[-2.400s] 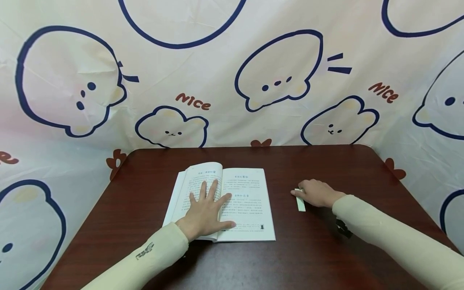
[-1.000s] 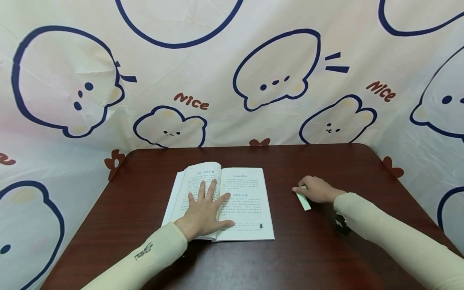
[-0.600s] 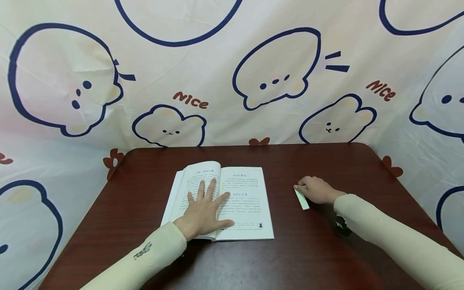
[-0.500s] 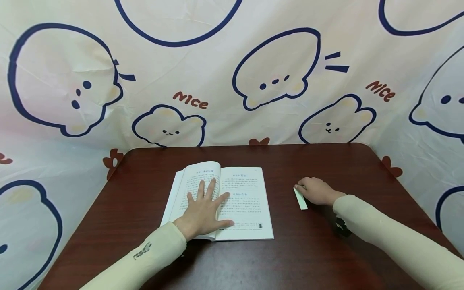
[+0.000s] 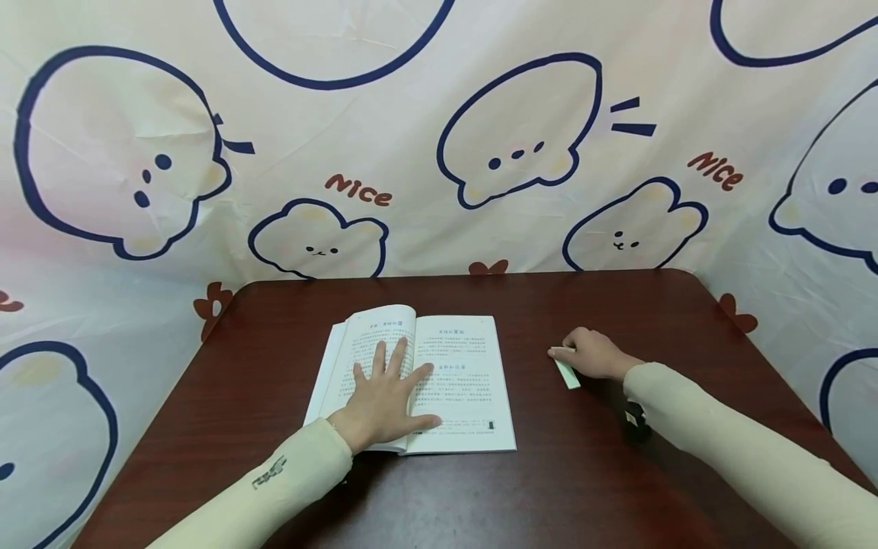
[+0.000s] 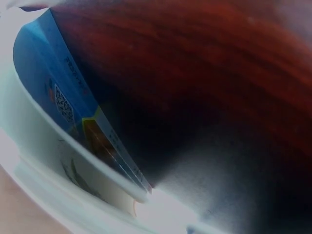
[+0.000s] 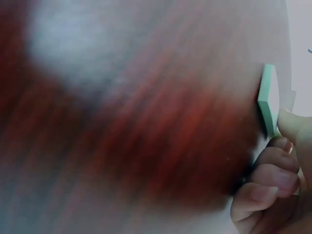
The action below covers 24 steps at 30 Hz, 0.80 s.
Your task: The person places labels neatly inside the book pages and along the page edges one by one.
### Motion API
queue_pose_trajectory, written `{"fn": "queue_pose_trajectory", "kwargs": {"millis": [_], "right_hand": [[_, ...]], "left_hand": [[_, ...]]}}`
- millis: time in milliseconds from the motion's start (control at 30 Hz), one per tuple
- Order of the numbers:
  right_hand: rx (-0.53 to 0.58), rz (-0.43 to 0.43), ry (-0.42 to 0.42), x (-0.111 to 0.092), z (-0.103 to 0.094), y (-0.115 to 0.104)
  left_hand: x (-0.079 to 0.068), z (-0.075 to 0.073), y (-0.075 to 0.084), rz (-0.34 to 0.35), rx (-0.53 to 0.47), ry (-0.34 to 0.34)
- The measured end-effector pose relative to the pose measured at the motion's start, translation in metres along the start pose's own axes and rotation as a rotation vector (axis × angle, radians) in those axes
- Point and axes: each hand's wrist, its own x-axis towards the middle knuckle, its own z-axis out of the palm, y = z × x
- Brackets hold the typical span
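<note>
An open book [image 5: 469, 389] with printed pages lies on the brown table. Across its gutter my left hand [image 5: 379, 404] rests palm down, fingers spread over both pages. The left wrist view shows the blue edge of the book [image 6: 58, 83] past a sleeve; the hand's fingers are hidden there. To the book's right, my right hand [image 5: 597, 354] pinches a narrow pale green sticky note pad [image 5: 568, 375] between thumb and fingers. A thin end of it shows raised at the fingertips. In the right wrist view, the pad [image 7: 265, 95] juts out beyond the curled fingers [image 7: 275, 180].
The table [image 5: 439, 503] has rounded far corners and ends at a fabric backdrop [image 5: 411, 137] with cartoon drawings. A dark wrist device [image 5: 636, 419] hangs under the right sleeve [image 5: 720, 435].
My right hand and the green pad have shifted slightly away from me and left, and the pad's angle has varied. A pale end now shows lifted at the fingertips. My left hand stays put.
</note>
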Motion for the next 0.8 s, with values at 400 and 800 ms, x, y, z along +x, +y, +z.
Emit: {"fn": "queue_pose_trajectory", "kwargs": {"millis": [400, 800], "right_hand": [[-0.025, -0.004, -0.068, 0.0, -0.003, -0.007], [-0.071, -0.037, -0.035, 0.0, 0.0, 0.002]], "left_hand": [[0.0, 0.001, -0.001, -0.004, -0.013, -0.007], [0.001, 0.001, -0.002, -0.005, -0.022, -0.018]]}}
